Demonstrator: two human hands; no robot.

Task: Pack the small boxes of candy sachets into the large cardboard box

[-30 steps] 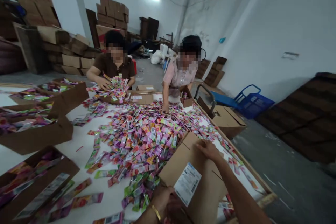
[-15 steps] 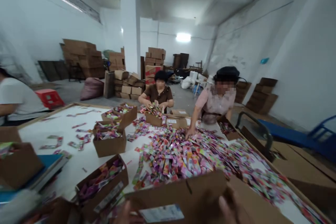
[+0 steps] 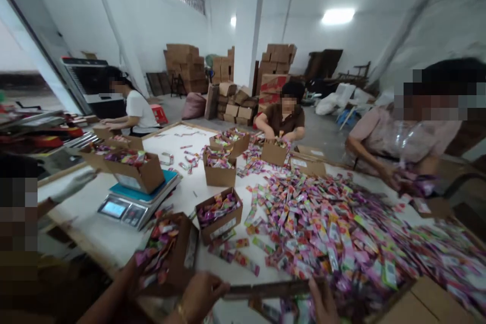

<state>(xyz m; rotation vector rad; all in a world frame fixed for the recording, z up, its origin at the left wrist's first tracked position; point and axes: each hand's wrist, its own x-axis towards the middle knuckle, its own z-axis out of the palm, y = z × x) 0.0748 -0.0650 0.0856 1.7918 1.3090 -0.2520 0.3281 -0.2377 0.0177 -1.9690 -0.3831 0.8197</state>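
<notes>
White surface (image 3: 114, 238) heaped with sachets (image 3: 322, 228); my left hand (image 3: 199, 293) and right hand (image 3: 322, 304) fingers curl around a cardboard flap (image 3: 266, 289).

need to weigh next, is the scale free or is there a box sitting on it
No, it is not free: a brown cardboard box filled with colourful packets sits on the blue-topped scale at the left of the white table.

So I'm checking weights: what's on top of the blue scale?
An open cardboard box sits on the scale, filled with colourful sachets. The box covers most of the blue platform; the display is too blurred to read.
</notes>
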